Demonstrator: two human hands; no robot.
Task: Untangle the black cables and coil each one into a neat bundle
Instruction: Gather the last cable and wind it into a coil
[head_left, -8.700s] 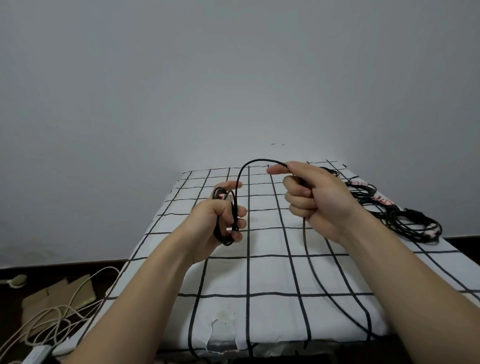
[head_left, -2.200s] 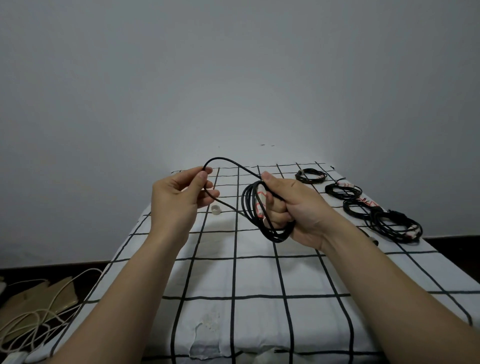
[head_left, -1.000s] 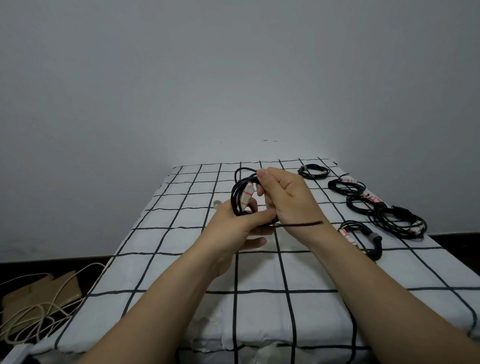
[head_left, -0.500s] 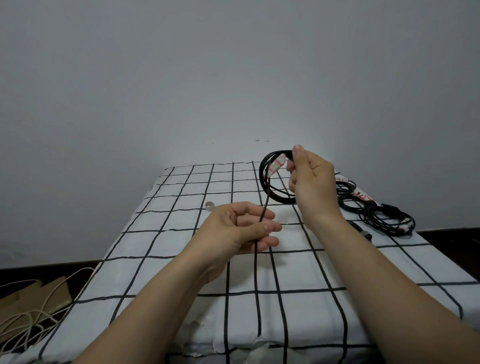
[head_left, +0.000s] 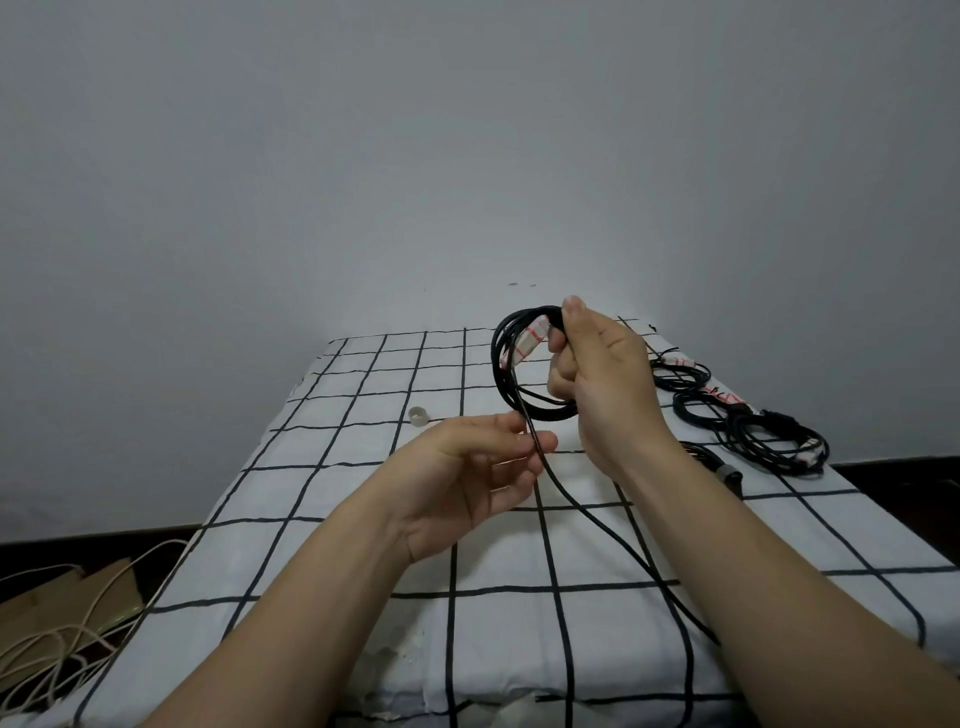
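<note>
One black cable coil (head_left: 543, 412) in hand, held clear of the table (head_left: 291, 525). Grips the top of the loops with the right hand (head_left: 608, 384), thumb up and fingers curled round the strands, just beside a white label with red lines (head_left: 527, 343) wrapped on the coil. Pinches the loose tail (head_left: 618, 540) between thumb and fingertips of the left hand (head_left: 467, 478), palm turned up, just below the coil. Trails that tail down over the white, black-checked cloth (head_left: 493, 561) and off the near edge of the table. Has a small clear ring (head_left: 418, 415) lying on the cloth just beyond the left hand. Has several coiled black bundles (head_left: 769, 441) lined along the right edge of the table, apart from both hands, some bearing similar labels; nearest the right wrist, a black cable end with a grey collar (head_left: 727, 474). Off the table at the left, on the floor (head_left: 31, 558): cream cables (head_left: 62, 639) over flat cardboard (head_left: 67, 603).
</note>
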